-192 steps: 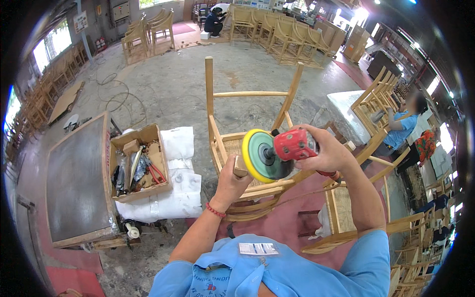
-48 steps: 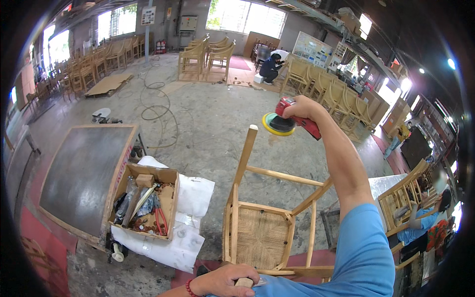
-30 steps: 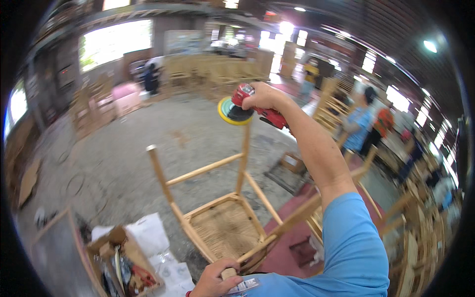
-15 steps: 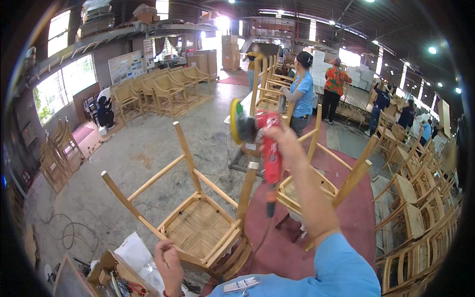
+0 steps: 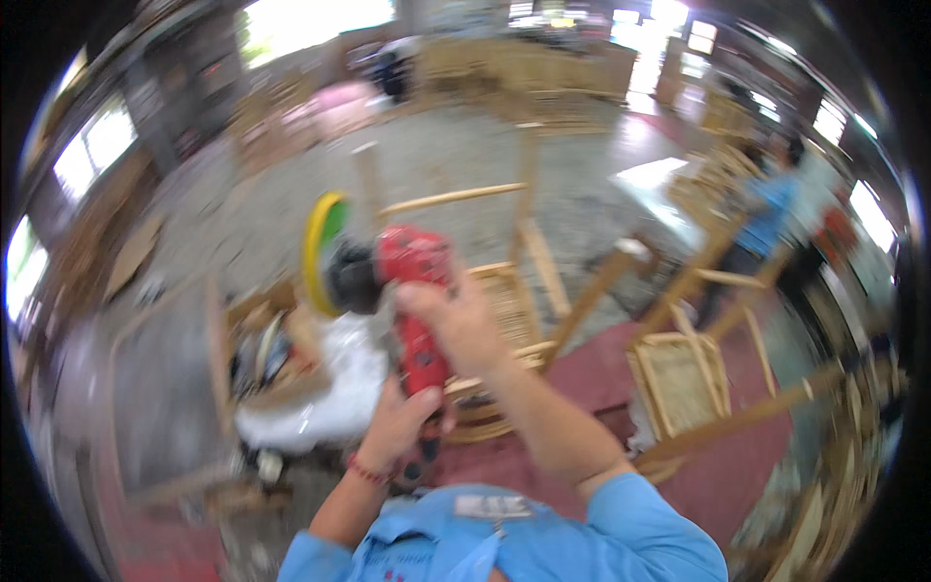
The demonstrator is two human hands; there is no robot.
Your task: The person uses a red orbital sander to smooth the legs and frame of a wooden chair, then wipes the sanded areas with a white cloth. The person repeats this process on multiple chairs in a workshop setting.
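Right hand [image 5: 464, 315]: comes in from the lower right of the frame on a bent forearm, fingers curled over the top of the red sander's [image 5: 412, 301] body, closed on it.
Left hand [image 5: 398, 427]: rises from the lower centre, red band at the wrist, wrapped round the tool's lower handle, just below the right hand.
Sander, place: centre of the frame, held up in front of the chest, above the wooden chair [image 5: 504, 310].
Sander, axis: long body runs roughly bottom to top, leaning slightly left; the head is uppermost.
Disc [image 5: 320, 250]: yellow-green, seen nearly edge-on, facing the left of the frame.
Chair: lies beyond the hands; its exact tilt is hard to tell through the motion blur.
Left of the frame: an open box of tools [image 5: 262, 349] on white sheeting [image 5: 320, 403].
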